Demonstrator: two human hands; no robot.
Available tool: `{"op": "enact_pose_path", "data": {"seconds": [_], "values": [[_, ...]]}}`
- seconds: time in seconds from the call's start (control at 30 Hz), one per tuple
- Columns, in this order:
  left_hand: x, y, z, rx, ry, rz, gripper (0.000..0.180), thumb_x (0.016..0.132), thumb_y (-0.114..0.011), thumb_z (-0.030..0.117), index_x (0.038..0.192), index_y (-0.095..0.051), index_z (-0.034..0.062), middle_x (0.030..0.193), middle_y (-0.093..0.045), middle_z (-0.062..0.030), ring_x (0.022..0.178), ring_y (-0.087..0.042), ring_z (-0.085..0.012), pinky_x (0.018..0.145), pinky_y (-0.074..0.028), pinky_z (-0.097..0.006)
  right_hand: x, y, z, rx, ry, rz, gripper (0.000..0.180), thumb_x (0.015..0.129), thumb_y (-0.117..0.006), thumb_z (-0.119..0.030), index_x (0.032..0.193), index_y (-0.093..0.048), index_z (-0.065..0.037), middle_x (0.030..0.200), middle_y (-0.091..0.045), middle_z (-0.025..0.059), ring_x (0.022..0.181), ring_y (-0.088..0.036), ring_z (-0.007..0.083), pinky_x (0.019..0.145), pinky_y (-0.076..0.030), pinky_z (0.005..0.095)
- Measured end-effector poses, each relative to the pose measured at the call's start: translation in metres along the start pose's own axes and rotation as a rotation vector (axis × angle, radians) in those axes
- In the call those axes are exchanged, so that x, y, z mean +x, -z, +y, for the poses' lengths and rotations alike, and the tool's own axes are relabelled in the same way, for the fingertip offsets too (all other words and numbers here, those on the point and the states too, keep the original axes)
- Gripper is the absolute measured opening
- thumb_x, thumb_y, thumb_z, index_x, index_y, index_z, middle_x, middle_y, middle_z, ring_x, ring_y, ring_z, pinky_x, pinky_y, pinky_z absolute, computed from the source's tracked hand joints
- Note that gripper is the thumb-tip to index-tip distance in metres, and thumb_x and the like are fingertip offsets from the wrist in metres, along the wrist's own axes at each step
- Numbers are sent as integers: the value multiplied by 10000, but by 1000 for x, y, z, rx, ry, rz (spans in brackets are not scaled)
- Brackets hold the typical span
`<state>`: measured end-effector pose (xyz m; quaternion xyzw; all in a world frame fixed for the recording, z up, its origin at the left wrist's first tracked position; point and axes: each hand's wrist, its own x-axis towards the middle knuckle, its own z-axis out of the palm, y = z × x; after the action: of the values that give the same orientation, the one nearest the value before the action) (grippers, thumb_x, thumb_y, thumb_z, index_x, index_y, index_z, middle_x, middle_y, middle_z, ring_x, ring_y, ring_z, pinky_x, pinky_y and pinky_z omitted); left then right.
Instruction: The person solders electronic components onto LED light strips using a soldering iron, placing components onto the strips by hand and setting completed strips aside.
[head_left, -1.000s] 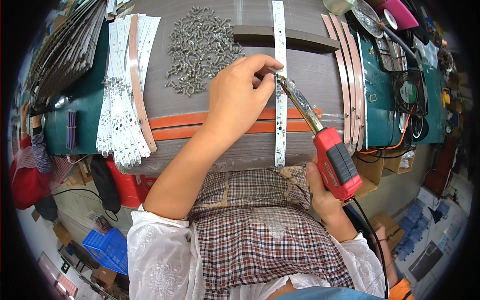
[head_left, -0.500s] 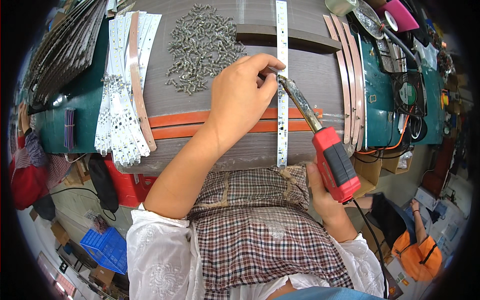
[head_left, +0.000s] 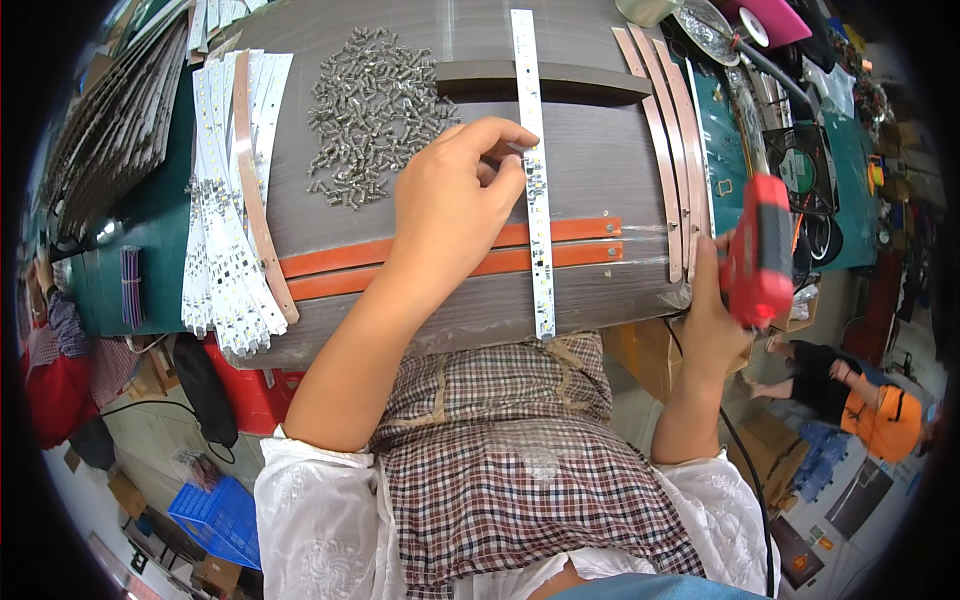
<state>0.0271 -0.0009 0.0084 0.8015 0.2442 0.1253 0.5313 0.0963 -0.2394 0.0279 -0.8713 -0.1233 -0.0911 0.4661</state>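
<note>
A narrow white LED circuit strip lies lengthwise across the bench in front of me. My left hand is over its middle, thumb and forefinger curled close together at the strip's left edge by the small black components. Whatever is between those fingertips is too small to make out. My right hand grips a soldering iron by its red and black handle, right of the strip and apart from it. The handle is slightly blurred. Two orange strips run crosswise beneath the LED strip.
Left of the strip lie a heap of small metal parts and a fanned stack of LED strips. A dark bar crosses behind. Copper-coloured strips and a small fan are at the right. Other people are nearby.
The soldering iron has moved away from the strip, to the right, and its handle has turned upright. My left hand keeps its place at the strip; the whole view has shifted slightly.
</note>
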Motion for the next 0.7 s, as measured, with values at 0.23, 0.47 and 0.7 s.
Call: {"op": "enact_pose_path", "data": {"seconds": [0.23, 0.47, 0.7], "values": [[-1, -1, 1, -15, -1, -4, 198, 881, -612, 43, 1058, -700, 52, 969, -687, -45, 779, -648, -95, 699, -512, -239, 45, -39, 0, -426, 431, -6, 518, 663, -787, -16, 1102, -512, -29, 1028, -544, 137, 934, -580, 353, 756, -493, 406], [-5, 3, 4, 54, -115, -41, 337, 811, -710, 71, 1145, -665, 73, 1108, -608, -46, 801, -663, -121, 675, -534, -243, 54, -50, 5, -510, 358, -4, 536, 653, -805, -46, 1101, -510, -49, 1029, -557, 129, 929, -599, 353, 753, -500, 424], [-9, 3, -2, -112, -101, -44, 439, 769, -741, -4, 1189, -629, 54, 1172, -553, -73, 818, -681, -143, 678, -560, -225, 44, -35, -1, -223, 286, 27, 510, 725, -750, 30, 1173, -507, 3, 1013, -600, 96, 891, -610, 231, 811, -487, 319]]}}
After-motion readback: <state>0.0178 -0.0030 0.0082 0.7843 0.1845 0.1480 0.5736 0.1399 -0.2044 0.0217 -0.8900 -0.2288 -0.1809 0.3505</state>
